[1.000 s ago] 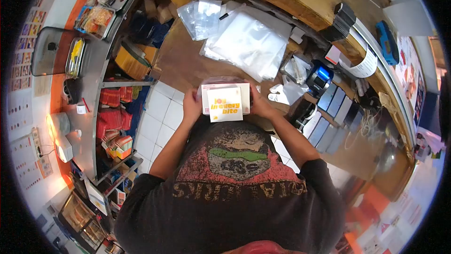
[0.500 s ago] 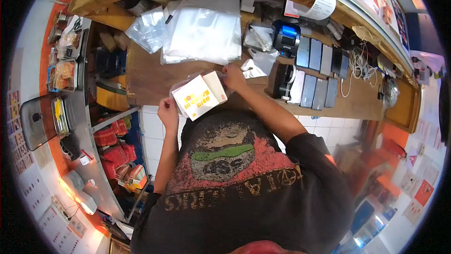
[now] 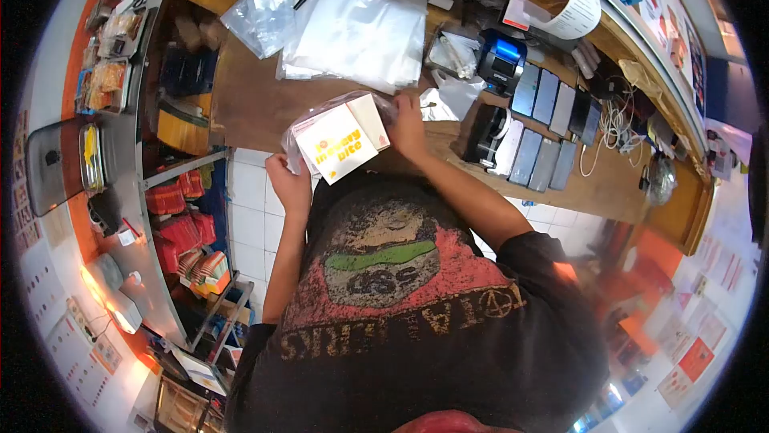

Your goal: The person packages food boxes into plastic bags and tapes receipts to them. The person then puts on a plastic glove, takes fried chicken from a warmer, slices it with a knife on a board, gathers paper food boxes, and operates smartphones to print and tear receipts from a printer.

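Observation:
A white box (image 3: 340, 147) with yellow lettering lies at the table's front edge, inside or on a clear plastic bag (image 3: 294, 130). My left hand (image 3: 289, 185) is closed on the bag's left edge, just beside the box. On the other side, my right hand (image 3: 408, 126) is closed at the bag's right edge near the box's upper right corner. A second white piece with a red mark (image 3: 373, 120) shows behind the box's right side. The tips of my fingers are small in view.
Beyond the box lies a stack of clear plastic bags (image 3: 356, 28). To the right are a small printer (image 3: 503, 63), a tape dispenser (image 3: 486, 135), several phones (image 3: 526, 157) and coiled white cables (image 3: 617, 124). Shelves with red packets (image 3: 183, 233) stand at the left.
The view has shifted and tilted a little. The plastic bag now stands out more widely around the box, with both hands at its edges.

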